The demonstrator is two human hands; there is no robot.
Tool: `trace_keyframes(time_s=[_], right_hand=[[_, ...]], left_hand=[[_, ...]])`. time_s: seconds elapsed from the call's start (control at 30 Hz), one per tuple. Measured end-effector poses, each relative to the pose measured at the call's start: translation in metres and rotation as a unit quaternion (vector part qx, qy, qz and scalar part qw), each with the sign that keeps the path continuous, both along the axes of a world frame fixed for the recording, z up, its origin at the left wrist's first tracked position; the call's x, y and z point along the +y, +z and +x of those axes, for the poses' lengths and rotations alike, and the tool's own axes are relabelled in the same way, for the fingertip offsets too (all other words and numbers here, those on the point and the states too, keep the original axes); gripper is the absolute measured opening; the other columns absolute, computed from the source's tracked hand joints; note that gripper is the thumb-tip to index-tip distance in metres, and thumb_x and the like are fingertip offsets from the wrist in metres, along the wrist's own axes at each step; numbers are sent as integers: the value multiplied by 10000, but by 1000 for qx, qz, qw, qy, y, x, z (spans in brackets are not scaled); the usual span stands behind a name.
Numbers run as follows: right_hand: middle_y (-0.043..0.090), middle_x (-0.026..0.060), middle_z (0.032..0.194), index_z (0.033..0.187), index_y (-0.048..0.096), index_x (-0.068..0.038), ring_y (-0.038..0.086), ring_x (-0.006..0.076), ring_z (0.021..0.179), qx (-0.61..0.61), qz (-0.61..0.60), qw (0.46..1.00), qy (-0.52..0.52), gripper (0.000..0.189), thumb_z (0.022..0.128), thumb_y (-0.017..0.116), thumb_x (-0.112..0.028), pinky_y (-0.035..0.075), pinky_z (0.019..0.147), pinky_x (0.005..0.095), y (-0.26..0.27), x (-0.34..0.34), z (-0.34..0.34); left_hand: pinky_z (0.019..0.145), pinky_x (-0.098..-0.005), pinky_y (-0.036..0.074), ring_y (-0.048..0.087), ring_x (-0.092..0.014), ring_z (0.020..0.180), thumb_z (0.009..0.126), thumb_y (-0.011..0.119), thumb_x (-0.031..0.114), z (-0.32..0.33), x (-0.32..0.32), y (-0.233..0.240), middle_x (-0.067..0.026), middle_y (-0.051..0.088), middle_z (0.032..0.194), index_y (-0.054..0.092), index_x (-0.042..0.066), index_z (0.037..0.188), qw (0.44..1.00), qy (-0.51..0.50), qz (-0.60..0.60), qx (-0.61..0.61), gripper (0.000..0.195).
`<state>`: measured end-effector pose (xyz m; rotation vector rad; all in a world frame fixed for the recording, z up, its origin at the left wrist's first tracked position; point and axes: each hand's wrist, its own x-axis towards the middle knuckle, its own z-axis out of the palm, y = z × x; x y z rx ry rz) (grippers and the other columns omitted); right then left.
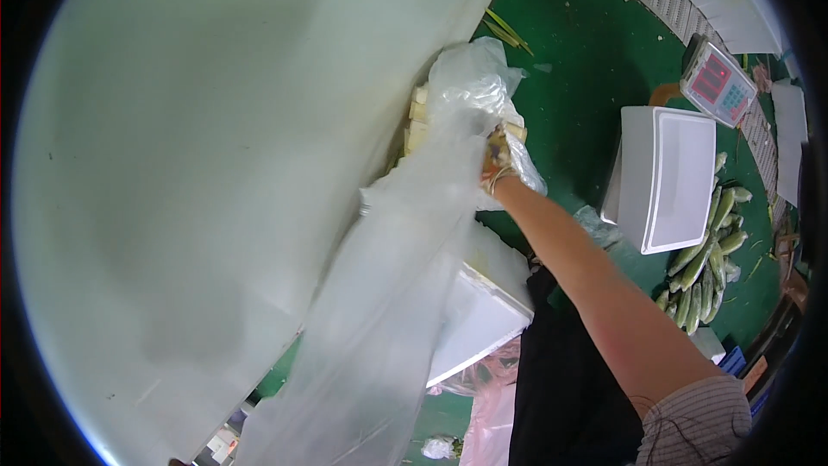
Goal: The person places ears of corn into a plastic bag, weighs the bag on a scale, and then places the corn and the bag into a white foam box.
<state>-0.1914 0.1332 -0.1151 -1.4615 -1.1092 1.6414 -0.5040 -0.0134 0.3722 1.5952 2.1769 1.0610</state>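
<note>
My right hand (498,150), in a patterned glove with bands at the wrist, is at the edge of a long translucent plastic sheet (381,285). The fingers are blurred and partly behind the plastic, so their grip cannot be made out. From beside the hand, the sheet runs down past the bottom of the view. Crumpled clear plastic (479,81) lies just beyond the hand. Pale yellowish blocky pieces (417,110) show at the plastic's left edge, mostly covered. My left hand is out of view.
A large whitish panel (194,142) fills the left side. On the green floor (569,32) at the right are a white foam box (679,181), a digital scale (718,81) and a pile of long green vegetables (705,265). Another white foam box (479,317) stands near my body.
</note>
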Motion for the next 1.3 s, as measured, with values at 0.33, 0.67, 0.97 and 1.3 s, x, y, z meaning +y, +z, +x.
trace_keyframes(time_s=[0.33,0.67,0.97,1.3], right_hand=[[490,212,1162,1202,399,21,482,302,1098,151,-70,984,-60,616,835,582,-439,431,935,375,37,-32,50],[459,253,1222,1265,347,56,455,324,1162,106,-34,994,-10,727,831,581,-478,410,972,372,97,-81,83],[431,290,1277,1321,299,86,431,344,1219,-55,81,995,-7,826,827,580,-514,391,1005,370,89,-19,67],[448,361,1261,1345,234,165,481,346,1216,-249,-143,894,345,1093,720,623,-643,404,1005,355,59,-221,-77]], left_hand=[[539,-324,459,550,-179,587,903,535,292,24,-92,-4,-85,643,771,637,-30,1043,869,149,-436,-179,366],[654,-470,494,647,-375,707,744,663,419,70,-246,-117,-234,646,729,672,14,729,512,-272,-814,-32,405],[817,-439,476,572,-362,910,751,585,181,-23,-503,-253,-236,593,1045,512,12,1134,549,-198,-812,3,425],[739,-505,506,643,-403,828,831,488,219,58,-430,-229,-227,659,864,626,76,902,540,-323,-772,93,211]])
